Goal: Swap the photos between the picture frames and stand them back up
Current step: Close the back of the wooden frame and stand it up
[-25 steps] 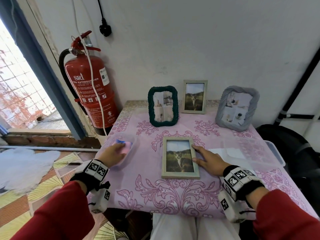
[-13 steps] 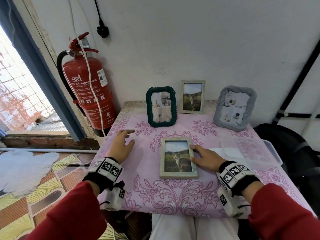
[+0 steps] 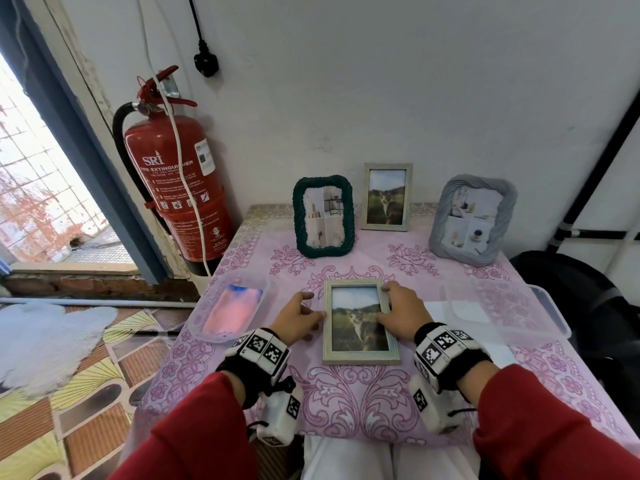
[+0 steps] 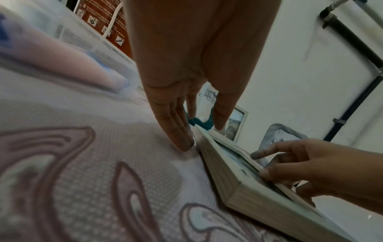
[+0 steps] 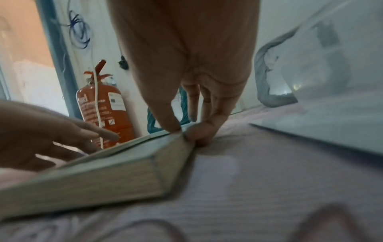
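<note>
A pale wood frame with a cat photo [image 3: 358, 320] lies face up on the pink patterned tablecloth [image 3: 346, 403]. My left hand [image 3: 311, 306] sits at its left edge; its straight fingers [image 4: 180, 142] touch the cloth right against the frame's side [image 4: 215, 163]. My right hand [image 3: 386, 304] grips the right edge [image 5: 170, 147], thumb on top and fingers curled against the side. At the back stand a green frame [image 3: 323, 216], a second pale frame with a cat photo [image 3: 386, 197] and a grey frame [image 3: 472, 223].
A clear tub holding a pink cloth [image 3: 228, 313] sits at the table's left edge. Another clear tub [image 3: 502, 306] is on the right. A red fire extinguisher [image 3: 176, 195] stands by the wall on the left, and something black [image 3: 571, 289] lies beyond the right edge.
My left hand left the pink cloth in the tub and came across to the lying frame's left edge. My right hand shifted forward along the right edge and curled onto it.
</note>
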{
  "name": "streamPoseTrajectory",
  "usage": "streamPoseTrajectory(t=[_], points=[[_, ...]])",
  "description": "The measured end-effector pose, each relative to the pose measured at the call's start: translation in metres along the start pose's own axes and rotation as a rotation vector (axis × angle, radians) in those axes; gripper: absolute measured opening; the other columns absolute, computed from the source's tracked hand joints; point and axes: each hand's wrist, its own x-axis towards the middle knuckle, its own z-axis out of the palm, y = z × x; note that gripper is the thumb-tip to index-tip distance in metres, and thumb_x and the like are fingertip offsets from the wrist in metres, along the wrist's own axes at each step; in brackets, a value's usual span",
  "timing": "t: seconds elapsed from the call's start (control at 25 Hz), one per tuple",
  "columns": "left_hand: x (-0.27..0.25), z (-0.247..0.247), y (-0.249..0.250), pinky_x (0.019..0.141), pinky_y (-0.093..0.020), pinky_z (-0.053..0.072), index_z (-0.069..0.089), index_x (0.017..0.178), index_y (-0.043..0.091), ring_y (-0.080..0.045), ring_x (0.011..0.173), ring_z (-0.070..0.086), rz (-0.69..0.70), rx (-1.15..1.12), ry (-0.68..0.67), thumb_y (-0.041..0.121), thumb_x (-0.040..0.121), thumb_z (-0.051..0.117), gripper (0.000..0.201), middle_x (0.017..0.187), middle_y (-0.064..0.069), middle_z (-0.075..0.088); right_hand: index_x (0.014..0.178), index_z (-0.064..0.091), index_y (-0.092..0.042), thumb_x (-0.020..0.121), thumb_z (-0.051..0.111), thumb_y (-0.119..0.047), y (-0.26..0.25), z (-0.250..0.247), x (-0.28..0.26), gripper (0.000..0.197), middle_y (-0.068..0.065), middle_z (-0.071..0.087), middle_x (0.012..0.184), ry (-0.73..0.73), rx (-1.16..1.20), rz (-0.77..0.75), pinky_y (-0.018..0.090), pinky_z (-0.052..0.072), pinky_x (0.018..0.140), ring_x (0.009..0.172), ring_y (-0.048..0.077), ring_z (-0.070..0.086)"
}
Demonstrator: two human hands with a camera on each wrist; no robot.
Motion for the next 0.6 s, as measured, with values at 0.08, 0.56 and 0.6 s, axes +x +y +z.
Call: streamPoseTrajectory(t=[0.08,0.56,0.6], points=[[0.001,0.000,0.000,0.053,-0.023,0.047,0.032,0.136,0.006,-0.012,0.056,0.056,-0.005,-0.030,-0.001,0.014,0.091,0.057,0.052,0.073,-0.005,0.055,0.123,0.048,-0.005,0.079,0.064,-0.020,-0.003,0.002,0.002,0.049,0.017,0.056,0.119,0.020,-0.017,-0.008,0.034,0.044,0.089,0.110,0.033,0.053],[-0.004,-0.045,0.047,0.054,-0.021,0.053,0.040,0.130,0.029,-0.013,0.074,0.066,0.201,-0.365,0.040,0.019,0.092,0.056,0.043,0.090,-0.006,0.067,0.143,0.032,-0.019,0.090,0.053,-0.016,-0.063,-0.031,0.001,0.058,0.011,0.050,0.117,0.268,0.148,-0.235,0.034,0.043,0.082,0.101,0.029,0.055],[-0.005,-0.050,0.052,0.054,-0.022,0.054,0.039,0.129,0.033,-0.012,0.073,0.068,0.231,-0.384,0.040,0.020,0.093,0.054,0.041,0.090,-0.005,0.069,0.144,0.030,-0.020,0.090,0.054,-0.015,-0.070,-0.034,0.002,0.059,0.011,0.050,0.118,0.273,0.170,-0.256,0.034,0.044,0.080,0.096,0.028,0.056]])
